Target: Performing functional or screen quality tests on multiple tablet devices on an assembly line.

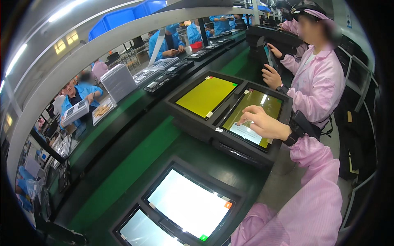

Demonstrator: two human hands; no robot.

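Note:
My right hand [262, 123] is over a tablet [269, 108] in the right slot of a black two-slot tray [225, 112]. A bent finger reaches its screen, which shows a pale panel on a yellow-olive background. The hand grasps nothing, and its fingers are partly spread. A dark device is strapped to my wrist above the pink sleeve. Beside it in the same tray lies a second tablet [207, 96] with a plain yellow screen. Nearer to me, another black tray [150, 205] holds a tablet with a bright white screen [191, 201] and one with a pale screen [145, 229]. My left hand is out of view.
The trays rest on a dark conveyor belt with a green stripe [135, 158]. At the right a co-worker in pink [320, 78] holds a tablet [269, 55]. Across the line, people in blue work near stacked white trays [118, 83]. A grey overhead rail [82, 49] runs along the line.

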